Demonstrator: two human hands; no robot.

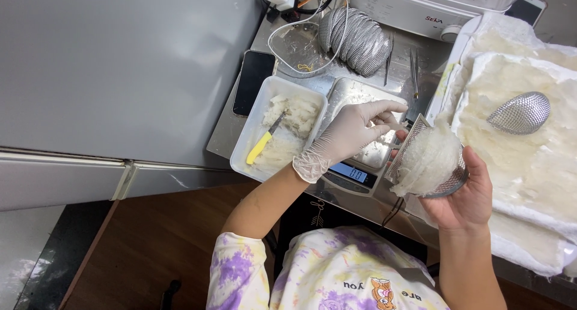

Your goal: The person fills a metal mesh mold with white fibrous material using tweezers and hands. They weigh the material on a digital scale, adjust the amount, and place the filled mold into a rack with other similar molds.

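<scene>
My right hand (466, 196), bare, holds a metal mesh mould (421, 139) filled with pale translucent fibrous material (427, 160). My left hand (351, 133), in a thin white glove, reaches across above the scale pan (354, 97), its fingertips pinched at the mould's upper rim. A small digital kitchen scale (351, 176) stands under that hand, with bits of the white material on its pan. To the left a white rectangular tray (255, 139) holds more of the white material and a yellow-handled tool (261, 145).
A black phone (252, 79) lies beside the tray. Behind are a stack of mesh moulds (354, 39), a clear dish (297, 45), tweezers (415, 72) and a white appliance (415, 9). At right, white cloths (529, 160) carry sheets of the material and another mesh mould (520, 113).
</scene>
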